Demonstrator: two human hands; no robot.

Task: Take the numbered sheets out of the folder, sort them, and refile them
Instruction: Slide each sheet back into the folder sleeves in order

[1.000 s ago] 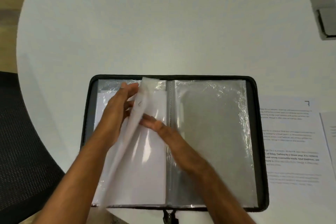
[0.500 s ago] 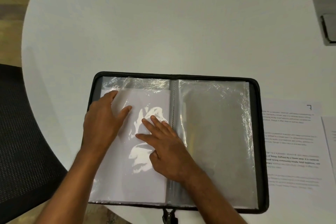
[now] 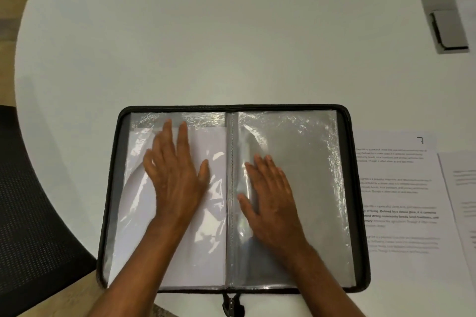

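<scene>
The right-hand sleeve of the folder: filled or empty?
Empty. The right-hand sleeve shows only grey backing through clear plastic, while the left sleeve holds a white sheet.

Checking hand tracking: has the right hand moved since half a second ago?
Yes. The right hand has crossed the folder's spine rightward, from the left sleeve's sheet onto the empty right sleeve, fingers flat.

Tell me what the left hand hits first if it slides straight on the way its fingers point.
Likely the folder's black zip rim: the left hand lies flat on the sleeve over a white sheet, fingers pointing away.
</scene>
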